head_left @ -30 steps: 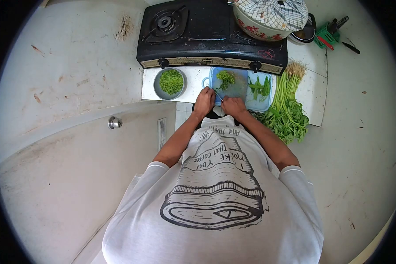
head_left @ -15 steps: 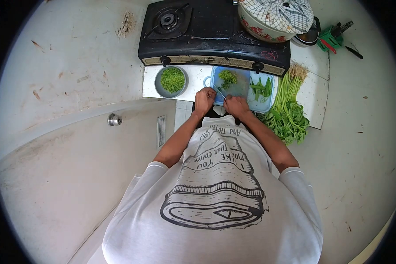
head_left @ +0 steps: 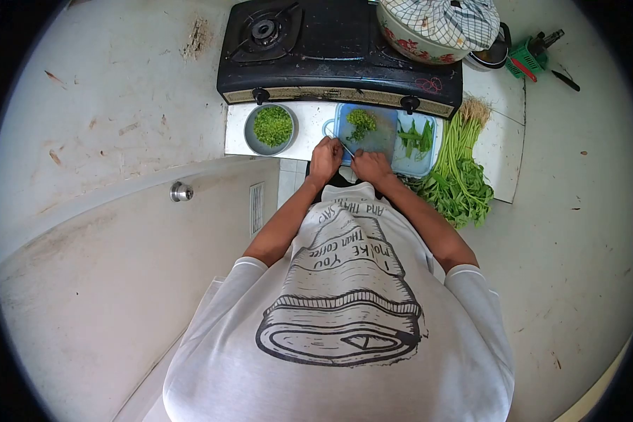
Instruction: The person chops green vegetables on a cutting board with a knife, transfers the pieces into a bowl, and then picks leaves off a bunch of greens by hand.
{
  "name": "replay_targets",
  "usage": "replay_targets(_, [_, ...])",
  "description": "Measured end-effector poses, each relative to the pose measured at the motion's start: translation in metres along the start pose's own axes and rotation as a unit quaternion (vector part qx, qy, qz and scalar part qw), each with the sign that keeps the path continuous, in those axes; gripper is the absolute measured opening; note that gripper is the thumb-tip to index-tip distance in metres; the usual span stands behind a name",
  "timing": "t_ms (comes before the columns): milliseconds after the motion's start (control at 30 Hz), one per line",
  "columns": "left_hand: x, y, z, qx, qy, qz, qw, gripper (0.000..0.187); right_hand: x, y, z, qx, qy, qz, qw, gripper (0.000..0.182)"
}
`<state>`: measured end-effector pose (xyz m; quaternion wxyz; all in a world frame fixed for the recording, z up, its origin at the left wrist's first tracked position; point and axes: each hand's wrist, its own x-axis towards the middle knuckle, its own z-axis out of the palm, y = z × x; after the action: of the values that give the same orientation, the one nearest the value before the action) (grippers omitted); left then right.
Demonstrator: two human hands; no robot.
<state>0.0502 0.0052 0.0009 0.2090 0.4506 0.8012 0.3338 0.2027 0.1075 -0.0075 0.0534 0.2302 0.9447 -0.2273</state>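
Note:
My right hand [head_left: 371, 167] is closed at the front edge of a blue cutting board [head_left: 382, 137], around a small knife [head_left: 347, 150]. Its thin blade slants up and left over the board. Beside the tip, my left hand [head_left: 325, 159] has its fingers pinched together, close to the blade; what they hold, if anything, is hidden. A small heap of chopped greens [head_left: 361, 121] lies on the board behind the knife. Several cut green leaves [head_left: 416, 136] rest in the pale blue tray [head_left: 423, 166] at the right.
A grey bowl [head_left: 247, 137] of chopped greens stands left of the board. At the right lies a big bunch of leafy stalks [head_left: 461, 169] with roots. A black gas stove [head_left: 337, 84] bears a cloth-covered pot [head_left: 408, 43]. A green basket [head_left: 529, 62] holds utensils beside a dark-handled knife [head_left: 565, 81].
My right hand has shifted slightly left with the knife, closer to my left hand. My left hand stays nearly in place. The whole view has shifted a little.

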Motion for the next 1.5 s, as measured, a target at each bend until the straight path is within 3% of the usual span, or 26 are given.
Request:
replay_targets(167, [-0.007,0.002,-0.005,-0.014,0.004,0.056,0.998,0.01,-0.003,0.0,-0.007,0.001,-0.01,0.015,1.0,0.033])
replay_targets(367, [-0.01,-0.004,-0.003,-0.04,-0.012,-0.017,0.999,0.014,-0.007,0.007,-0.007,0.035,-0.007,0.017,0.999,0.038])
replay_targets(667, [-0.005,0.002,-0.008,-0.02,-0.001,-0.003,1.0,0.009,-0.012,0.005,-0.008,0.003,0.001,-0.011,1.0,0.034])
replay_targets(1000, [-0.008,0.001,-0.007,-0.034,-0.008,-0.015,0.999,0.015,-0.001,0.001,0.005,-0.002,0.01,-0.009,1.0,0.029])
replay_targets(1100, [-0.01,-0.007,-0.011,-0.048,-0.008,0.005,0.999,0.017,0.001,0.003,0.005,0.028,0.003,-0.004,1.0,0.036])
replay_targets(1500, [-0.005,-0.002,-0.019,-0.051,-0.028,0.01,0.998,0.01,-0.006,0.004,-0.005,0.047,0.004,0.006,0.999,0.038])
